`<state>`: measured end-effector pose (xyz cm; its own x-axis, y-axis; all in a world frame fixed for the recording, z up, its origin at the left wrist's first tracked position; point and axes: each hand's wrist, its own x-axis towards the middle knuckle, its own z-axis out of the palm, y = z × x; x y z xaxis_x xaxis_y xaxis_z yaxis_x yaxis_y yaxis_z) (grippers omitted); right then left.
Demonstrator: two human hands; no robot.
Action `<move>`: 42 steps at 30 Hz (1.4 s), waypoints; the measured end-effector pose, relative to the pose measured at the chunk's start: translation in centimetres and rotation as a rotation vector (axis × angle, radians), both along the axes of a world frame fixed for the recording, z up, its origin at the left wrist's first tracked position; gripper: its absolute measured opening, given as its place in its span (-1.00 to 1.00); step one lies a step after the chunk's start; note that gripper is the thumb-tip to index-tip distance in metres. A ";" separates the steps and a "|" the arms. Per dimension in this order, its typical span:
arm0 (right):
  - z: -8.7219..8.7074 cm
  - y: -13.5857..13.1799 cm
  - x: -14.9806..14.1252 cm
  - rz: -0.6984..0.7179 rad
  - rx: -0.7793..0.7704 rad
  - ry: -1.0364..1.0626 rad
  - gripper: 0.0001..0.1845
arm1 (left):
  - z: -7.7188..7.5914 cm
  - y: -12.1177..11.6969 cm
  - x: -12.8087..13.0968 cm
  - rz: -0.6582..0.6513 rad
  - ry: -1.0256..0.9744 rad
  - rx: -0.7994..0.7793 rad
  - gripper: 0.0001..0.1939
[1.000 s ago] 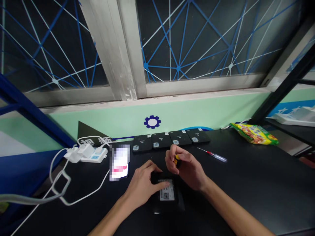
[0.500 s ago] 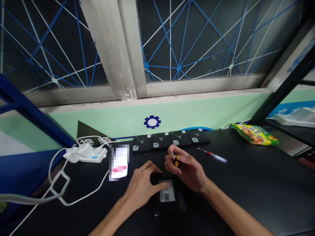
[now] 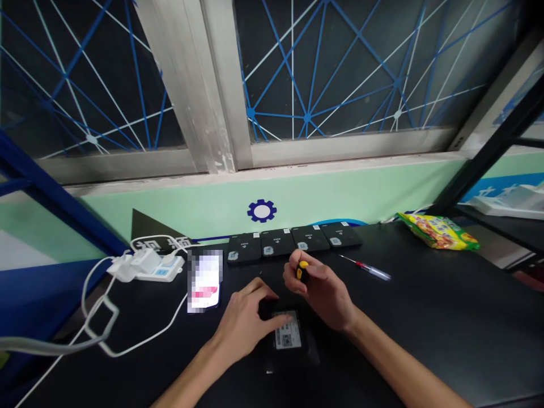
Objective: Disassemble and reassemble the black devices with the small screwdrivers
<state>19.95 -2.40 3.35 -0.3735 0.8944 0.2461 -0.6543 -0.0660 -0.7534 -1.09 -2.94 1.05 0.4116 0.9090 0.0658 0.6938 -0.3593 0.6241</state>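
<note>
My left hand point(image 3: 251, 314) grips a flat black device on the black table, its thumb pressing on the white printed label point(image 3: 286, 331) and its other fingers curled round the far edge. Just right of it and above the tabletop, my right hand point(image 3: 321, 288) is closed round a screwdriver point(image 3: 302, 271) with a stubby black-and-yellow handle; its shaft and tip are hidden by the fingers. A dark, shiny flat piece point(image 3: 312, 356) lies under or beside the labelled device; I cannot tell which.
Several similar black devices point(image 3: 276, 243) stand in a row along the wall. A clear-handled screwdriver point(image 3: 369, 268) lies at right, with a yellow-green snack bag point(image 3: 444, 232) beyond it. At left are a lit phone point(image 3: 204, 282), a power strip point(image 3: 164, 269) and white cables point(image 3: 142, 347).
My right hand has turned slightly, and the yellow end of the screwdriver handle has tipped upward. My left hand keeps its hold on the device.
</note>
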 end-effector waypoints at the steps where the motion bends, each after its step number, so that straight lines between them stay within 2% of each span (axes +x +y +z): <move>1: 0.0 0.0 0.0 -0.005 0.013 -0.010 -0.77 | 0.0 0.0 0.0 -0.004 -0.001 0.004 -0.61; 5: 0.3 -0.1 0.1 -0.025 0.043 -0.092 -0.59 | 0.0 0.1 -0.1 -0.012 -0.008 0.001 -0.59; 8: 0.3 -0.2 0.3 0.004 0.033 -0.093 -0.55 | 0.1 0.0 -0.1 -0.009 -0.006 -0.004 -0.61; 15: 0.0 0.1 0.2 0.056 -0.010 0.033 -0.79 | 0.0 0.0 0.0 -0.009 -0.005 0.011 -0.61; 21: -0.1 0.1 -0.1 0.030 -0.012 -0.038 -0.52 | 0.2 -0.1 0.0 -0.014 -0.007 0.006 -0.63; 28: -0.1 0.0 0.1 0.027 -0.035 0.055 -0.77 | 0.3 -0.1 0.0 -0.019 -0.001 0.001 -0.60; 34: -0.2 0.0 -0.1 -0.027 -0.022 -0.005 -0.60 | 0.4 -0.2 0.1 -0.015 0.014 -0.018 -0.61; 40: -0.1 -0.1 -0.1 0.025 -0.013 0.088 -0.80 | 0.2 -0.1 0.1 -0.029 0.007 -0.017 -0.64; 42: -0.1 -0.1 -0.2 0.020 -0.007 0.072 -0.79 | 0.3 -0.1 0.1 -0.028 0.012 -0.019 -0.63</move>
<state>19.80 -2.51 3.27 -0.3734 0.8884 0.2671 -0.7051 -0.0847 -0.7040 -1.01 -3.05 1.31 0.4380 0.8979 0.0437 0.6912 -0.3674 0.6223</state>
